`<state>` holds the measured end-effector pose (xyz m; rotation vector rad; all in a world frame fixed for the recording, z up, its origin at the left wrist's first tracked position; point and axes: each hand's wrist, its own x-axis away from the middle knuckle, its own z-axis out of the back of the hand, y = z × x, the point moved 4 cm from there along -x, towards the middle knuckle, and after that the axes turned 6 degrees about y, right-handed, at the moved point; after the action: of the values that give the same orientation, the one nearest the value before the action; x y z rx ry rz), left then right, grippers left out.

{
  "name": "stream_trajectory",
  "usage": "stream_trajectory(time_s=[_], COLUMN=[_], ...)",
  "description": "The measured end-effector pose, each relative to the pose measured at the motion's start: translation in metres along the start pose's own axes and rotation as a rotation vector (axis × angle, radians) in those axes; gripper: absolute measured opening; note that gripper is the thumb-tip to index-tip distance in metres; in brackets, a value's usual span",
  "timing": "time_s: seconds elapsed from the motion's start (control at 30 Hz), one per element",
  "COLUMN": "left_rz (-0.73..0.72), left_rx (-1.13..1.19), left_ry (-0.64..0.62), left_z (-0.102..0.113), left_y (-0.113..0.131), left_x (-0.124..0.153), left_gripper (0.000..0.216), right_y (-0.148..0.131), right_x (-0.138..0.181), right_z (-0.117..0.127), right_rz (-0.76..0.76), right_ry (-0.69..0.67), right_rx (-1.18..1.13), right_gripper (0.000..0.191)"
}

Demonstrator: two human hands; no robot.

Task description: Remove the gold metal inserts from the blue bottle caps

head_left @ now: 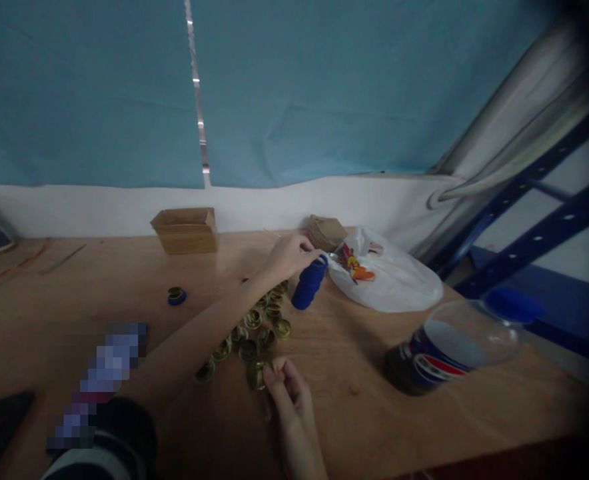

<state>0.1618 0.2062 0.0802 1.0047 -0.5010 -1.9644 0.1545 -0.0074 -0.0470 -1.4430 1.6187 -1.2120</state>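
Observation:
My left hand (292,257) stretches across the table, its thumb and fingers pinched at the top of a tilted stack of blue rings (308,285). How many rings the fingers grip does not show. Lower down, my right hand (289,390) pinches a round gold-coloured metal cap (257,375) between thumb and fingers. Several similar gold caps (252,319) lie in a loose pile just beyond it, partly covered by my left forearm. Apart from the pile, to the left, another gold cap sits on a blue ring (176,296).
A cardboard box (187,233) and a smaller brown carton (326,232) stand along the wall. A white plastic bag (394,280) lies right of the blue stack. Nearer on the right is a large plastic bottle (439,347) with a blue cap. A pixelated object (102,380) lies at left.

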Motion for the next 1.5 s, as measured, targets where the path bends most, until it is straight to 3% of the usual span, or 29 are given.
stream_trajectory(time_s=[0.33, 0.47, 0.57, 0.67, 0.77, 0.87, 0.9, 1.03, 1.1, 1.23, 1.33, 1.5], left_rz=[-0.012, -0.044, -0.073, -0.072, -0.04, 0.081, 0.153, 0.49, 0.568, 0.644, 0.679, 0.675], left_rx=[0.04, 0.045, 0.05, 0.043, 0.009, -0.026, 0.006, 0.204, 0.367, 0.661, 0.739, 0.762], left_ry=[-0.038, -0.003, 0.044, 0.103, 0.121, 0.028, 0.006, 0.113, 0.218, 0.272, 0.259, 0.207], left_z=[-0.003, 0.007, 0.032, 0.073, 0.113, 0.132, 0.132, 0.114, 0.098, 0.072, 0.069, 0.075], left_y=[-0.005, 0.002, 0.012, 0.023, 0.031, 0.032, 0.03, 0.015, 0.01, -0.001, -0.01, -0.022], left_x=[0.004, 0.005, 0.013, 0.037, 0.081, 0.136, 0.154, 0.214, 0.232, 0.246, 0.248, 0.252], left_gripper=[0.028, 0.032, 0.03, 0.027, 0.022, 0.021, 0.02, 0.024, 0.029, 0.029, 0.025, 0.023], right_y=[-0.003, -0.004, -0.005, -0.007, -0.013, -0.022, -0.025, -0.041, -0.047, -0.054, -0.052, -0.049], right_x=[-0.001, -0.002, -0.002, -0.002, -0.002, -0.004, -0.005, -0.005, -0.001, 0.007, 0.01, 0.01], right_z=[-0.001, -0.001, 0.0, 0.0, -0.002, -0.007, -0.009, -0.02, -0.027, -0.038, -0.039, -0.039], right_rz=[-0.018, -0.028, -0.03, -0.03, -0.015, 0.033, 0.06, 0.237, 0.354, 0.598, 0.616, 0.502], right_ry=[0.025, 0.036, 0.05, 0.065, 0.09, 0.093, 0.093, 0.081, 0.053, -0.063, -0.153, -0.273], right_rx=[0.044, 0.048, 0.039, 0.033, 0.057, 0.115, 0.144, 0.286, 0.393, 0.706, 0.791, 0.767], right_gripper=[0.036, 0.037, 0.038, 0.037, 0.035, 0.033, 0.033, 0.026, 0.022, 0.019, 0.018, 0.015])
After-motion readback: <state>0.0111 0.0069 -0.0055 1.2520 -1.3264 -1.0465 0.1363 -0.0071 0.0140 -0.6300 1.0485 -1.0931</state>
